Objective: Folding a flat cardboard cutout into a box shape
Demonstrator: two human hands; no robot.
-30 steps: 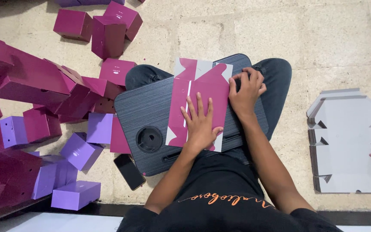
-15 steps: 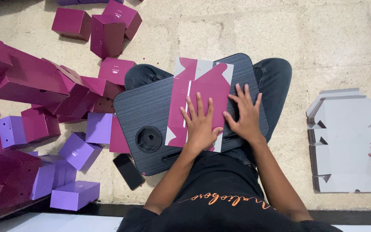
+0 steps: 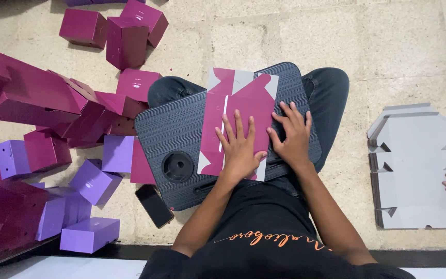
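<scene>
At frame centre, the left hand presses flat, fingers spread, on the flat magenta die-cut cardboard blank lying on the dark ribbed lap tray. The right hand rests open at its edge, gripping nothing. Uneven pressure could skew the crease or slide the blank.

Head camera, steeply downward, close overhead

Even, fairly bright light falls on the floor, with soft shadows under the boxes at upper left and beneath the lap desk. The picture is sharp in the middle, without glare. A slight wide-angle bend shows toward the edges, and the bottom strip is dark.
</scene>
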